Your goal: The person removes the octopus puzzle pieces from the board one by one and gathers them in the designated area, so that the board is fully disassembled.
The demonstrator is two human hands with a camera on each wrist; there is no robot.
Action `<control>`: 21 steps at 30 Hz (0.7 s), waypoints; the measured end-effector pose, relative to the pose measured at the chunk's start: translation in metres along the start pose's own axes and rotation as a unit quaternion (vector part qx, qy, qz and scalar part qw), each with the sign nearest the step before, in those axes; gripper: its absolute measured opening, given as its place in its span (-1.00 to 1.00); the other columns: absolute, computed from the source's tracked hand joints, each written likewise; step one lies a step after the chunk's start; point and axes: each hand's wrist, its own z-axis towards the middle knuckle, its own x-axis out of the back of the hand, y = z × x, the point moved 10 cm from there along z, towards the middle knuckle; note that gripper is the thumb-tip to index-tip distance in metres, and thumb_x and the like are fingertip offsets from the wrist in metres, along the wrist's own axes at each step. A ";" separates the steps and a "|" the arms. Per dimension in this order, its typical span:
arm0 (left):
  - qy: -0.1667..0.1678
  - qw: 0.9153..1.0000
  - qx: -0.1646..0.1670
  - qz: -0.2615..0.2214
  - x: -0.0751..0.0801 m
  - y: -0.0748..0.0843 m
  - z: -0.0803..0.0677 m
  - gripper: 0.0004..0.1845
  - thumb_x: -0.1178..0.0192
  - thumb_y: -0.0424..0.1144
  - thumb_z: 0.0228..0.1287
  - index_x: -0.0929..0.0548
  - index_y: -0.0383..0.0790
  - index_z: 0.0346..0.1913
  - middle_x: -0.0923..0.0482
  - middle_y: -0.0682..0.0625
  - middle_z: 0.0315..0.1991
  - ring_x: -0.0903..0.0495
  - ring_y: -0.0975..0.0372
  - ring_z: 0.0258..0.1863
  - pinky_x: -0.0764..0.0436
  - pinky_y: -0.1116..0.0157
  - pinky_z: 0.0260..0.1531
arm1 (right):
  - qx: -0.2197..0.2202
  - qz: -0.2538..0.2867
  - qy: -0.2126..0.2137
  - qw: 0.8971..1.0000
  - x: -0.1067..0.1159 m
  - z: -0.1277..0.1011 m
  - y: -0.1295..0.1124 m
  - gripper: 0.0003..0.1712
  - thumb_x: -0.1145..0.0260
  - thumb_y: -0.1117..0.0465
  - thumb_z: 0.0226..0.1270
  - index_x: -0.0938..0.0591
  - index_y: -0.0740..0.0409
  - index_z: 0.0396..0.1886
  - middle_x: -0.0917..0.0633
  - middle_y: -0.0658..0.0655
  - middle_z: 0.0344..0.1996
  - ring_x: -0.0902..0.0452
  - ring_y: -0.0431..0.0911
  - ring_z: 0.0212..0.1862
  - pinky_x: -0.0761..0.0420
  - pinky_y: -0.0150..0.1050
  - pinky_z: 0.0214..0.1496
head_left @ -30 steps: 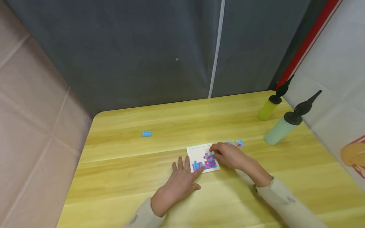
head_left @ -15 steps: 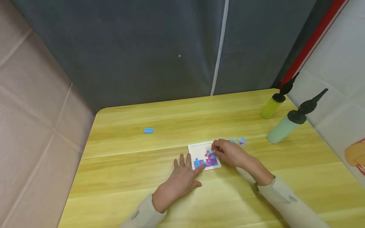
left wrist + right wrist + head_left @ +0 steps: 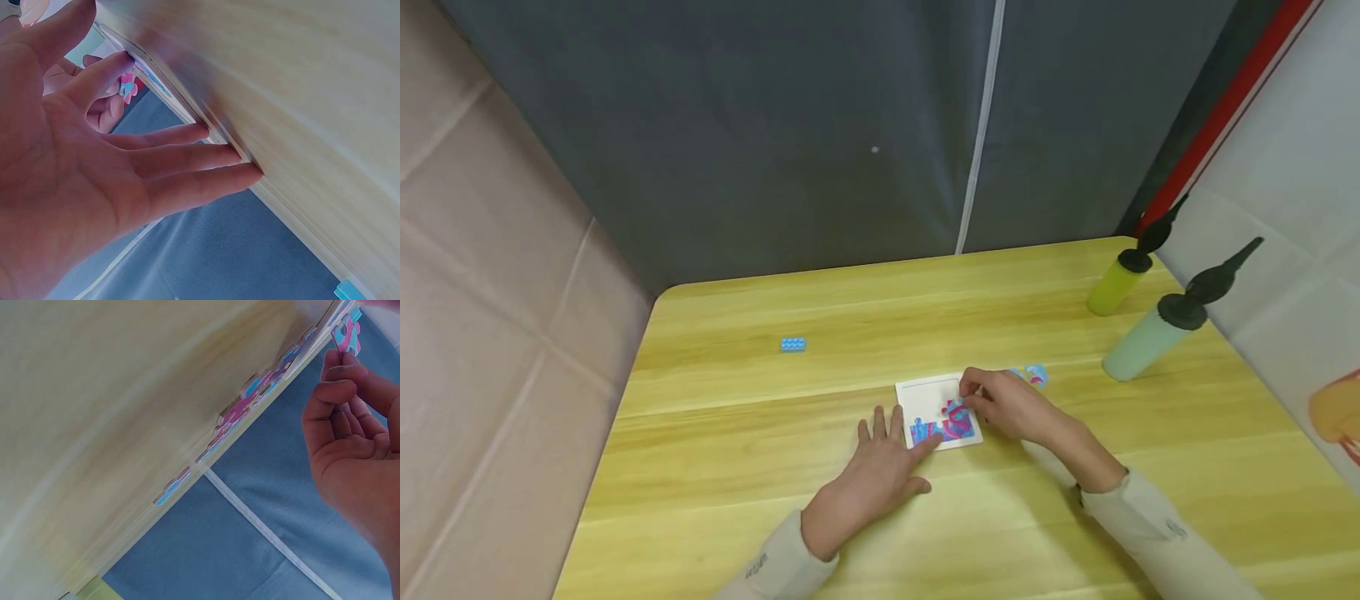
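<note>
Barely shifted, right grip [image 3: 1017,405] pinches puzzle piece [image 3: 349,341]; sleeve marks [image 3: 1175,528] illegible.

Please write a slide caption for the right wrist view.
A right hand pinches a pink-and-blue puzzle piece, with more pieces lying on the table.

The tray [image 3: 921,400] is white, and its fitted pieces [image 3: 957,425] are printed in swirls of blue, violet-blue and magenta. The held piece [image 3: 354,340] shows turquoise and pink; the loose pieces [image 3: 1037,374] repeat blue with pink. The studded block [image 3: 793,345] is bright blue. Yellow wood grain with darker streaks covers the surface [image 3: 722,442]. One pump [image 3: 1111,288] is lime, the other [image 3: 1142,347] pale mint, both black-topped. The curtain [image 3: 820,125] is dark grey with a whitish stripe, the sleeves [image 3: 1157,533] cream.
</note>
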 end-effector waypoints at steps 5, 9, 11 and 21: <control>0.001 1.000 -0.003 -0.001 0.000 0.001 0.000 -0.27 -0.26 0.24 0.36 -0.32 0.36 0.55 -0.18 -0.49 0.54 -0.20 -0.44 0.50 -0.43 -0.29 0.34 | -0.005 0.012 0.012 1.000 0.003 -0.004 0.003 -0.96 -0.26 0.30 0.51 -0.64 0.10 -0.18 -0.71 0.03 -0.46 -0.48 -0.26 -0.54 -0.45 -0.38 -0.50; -0.001 1.000 0.001 0.001 0.000 0.000 -0.002 -0.27 -0.26 0.25 0.35 -0.32 0.37 0.56 -0.18 -0.49 0.54 -0.20 -0.43 0.50 -0.44 -0.29 0.34 | -0.005 0.017 0.021 1.000 0.006 -0.006 0.005 -0.96 -0.27 0.29 0.52 -0.64 0.10 -0.19 -0.72 0.03 -0.44 -0.50 -0.24 -0.52 -0.45 -0.39 -0.49; 0.000 1.000 0.004 -0.002 -0.001 0.000 -0.002 -0.27 -0.26 0.24 0.35 -0.32 0.36 0.55 -0.18 -0.49 0.54 -0.20 -0.44 0.49 -0.43 -0.29 0.34 | -0.004 0.014 0.023 1.000 0.007 -0.007 0.007 -0.95 -0.27 0.27 0.53 -0.64 0.10 -0.20 -0.71 0.02 -0.44 -0.47 -0.25 -0.51 -0.45 -0.39 -0.48; 0.009 1.000 0.003 -0.009 -0.001 -0.001 0.000 -0.27 -0.27 0.24 0.34 -0.33 0.36 0.55 -0.18 -0.50 0.53 -0.19 -0.45 0.49 -0.41 -0.32 0.34 | -0.009 0.034 0.033 0.999 0.013 -0.014 0.017 -0.94 -0.26 0.28 0.54 -0.63 0.18 -0.16 -0.72 0.03 -0.48 -0.55 -0.17 -0.50 -0.49 -0.38 -0.46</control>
